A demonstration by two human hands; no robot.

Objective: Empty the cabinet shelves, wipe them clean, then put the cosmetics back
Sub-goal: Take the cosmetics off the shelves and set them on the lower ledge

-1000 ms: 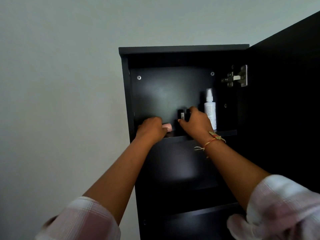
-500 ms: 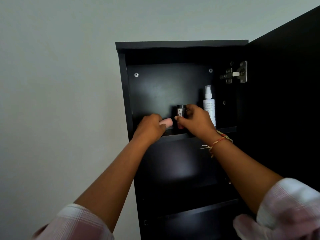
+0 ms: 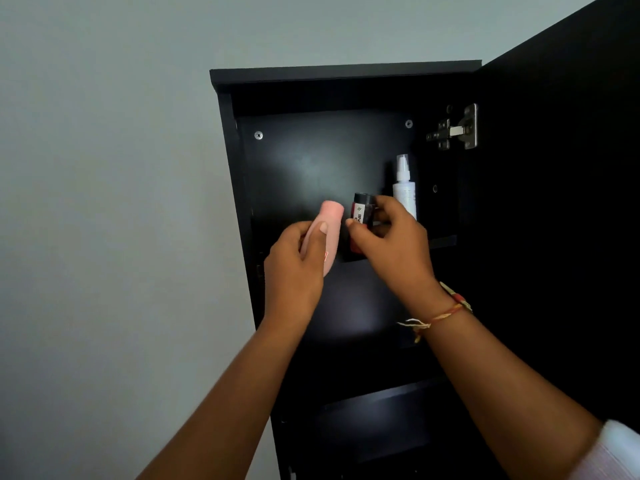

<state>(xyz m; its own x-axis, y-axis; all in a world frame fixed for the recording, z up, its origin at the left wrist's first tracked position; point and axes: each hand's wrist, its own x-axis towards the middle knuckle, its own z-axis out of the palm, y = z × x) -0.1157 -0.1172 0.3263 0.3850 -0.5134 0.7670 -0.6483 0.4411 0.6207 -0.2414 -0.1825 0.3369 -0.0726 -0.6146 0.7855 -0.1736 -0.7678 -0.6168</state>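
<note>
A tall black cabinet (image 3: pixel 346 72) stands open against the wall. My left hand (image 3: pixel 294 268) grips a pink tube (image 3: pixel 330 220) in front of the top shelf, the tube tilted with its upper end free. Beside it my right hand (image 3: pixel 391 244) holds a small black container with a red and white label (image 3: pixel 360 211), lifted off the shelf. A white spray bottle (image 3: pixel 404 188) stands upright at the right end of the top shelf (image 3: pixel 443 240), just behind my right hand.
The cabinet door (image 3: pixel 561 202) hangs open on the right, with a metal hinge (image 3: pixel 457 128) near its top. A lower shelf (image 3: pixel 381 400) sits dark below my arms. A plain grey wall fills the left.
Both hands have lifted their items off the top shelf and drawn them out toward me. The pink tube and the black container now show clearly in front of the shelf edge.
</note>
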